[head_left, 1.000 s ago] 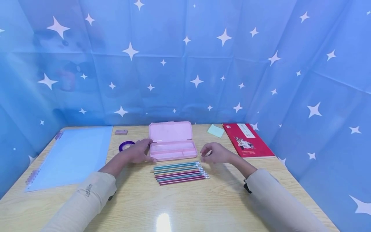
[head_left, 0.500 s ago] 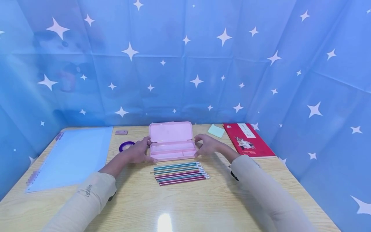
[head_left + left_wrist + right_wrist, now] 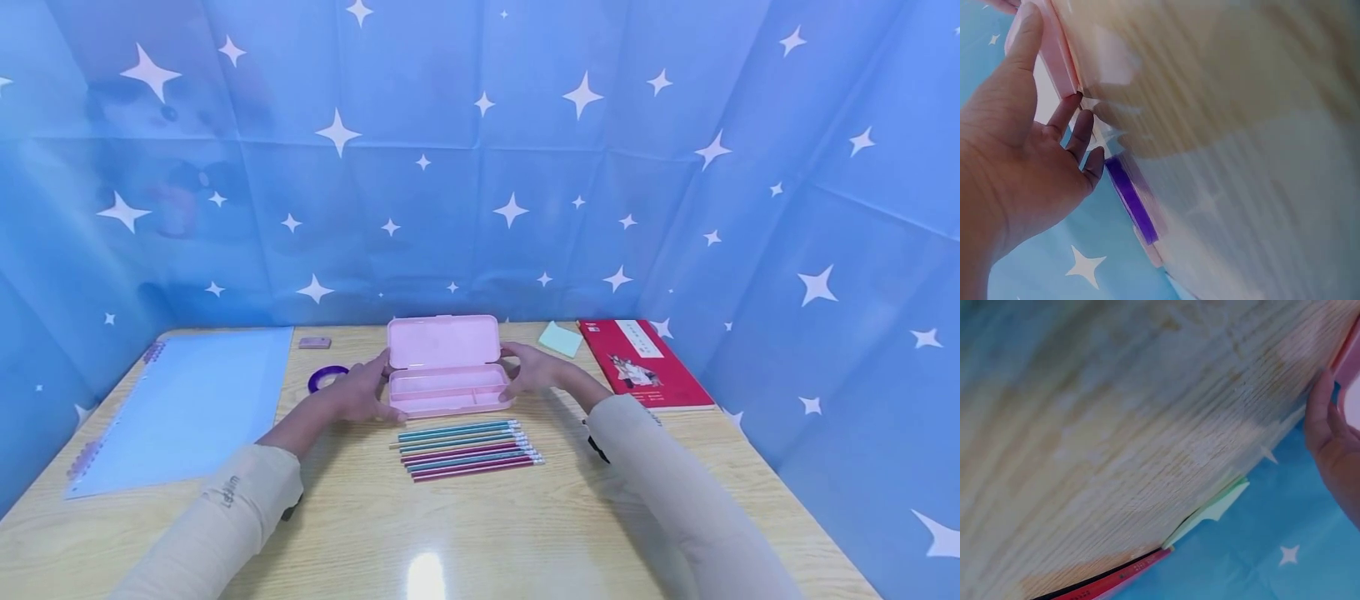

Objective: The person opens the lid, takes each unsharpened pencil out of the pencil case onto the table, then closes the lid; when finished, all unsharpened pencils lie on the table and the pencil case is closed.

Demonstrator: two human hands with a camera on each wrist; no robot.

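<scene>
A pink pencil case (image 3: pixel 450 411) stands on the table with its lid (image 3: pixel 442 343) raised and its compartments bare. My left hand (image 3: pixel 362 393) grips its left end, thumb by the front corner and fingers toward the back. At the opposite end my right hand (image 3: pixel 534 369) holds the case in the same way, thumb low on the side and fingers near the hinge. In front of the case lie several pencils (image 3: pixel 472 450), side by side, blue-green, dark red and yellowish, erasers pointing right. The left wrist view shows the left thumb along the case (image 3: pixel 1060 50).
A purple tape roll (image 3: pixel 318 380) lies just left of the left hand, a small eraser (image 3: pixel 314 342) behind it. Blank ring-bound paper (image 3: pixel 202 400) covers the table's left. At right are pale green sticky notes (image 3: pixel 560 339) and a red booklet (image 3: pixel 645 367). A starry curtain (image 3: pixel 450 208) hangs behind.
My right hand has moved left and slightly back from the open table to the right end of the pencil case. The left hand stays at the left end; the pencils have not moved.
</scene>
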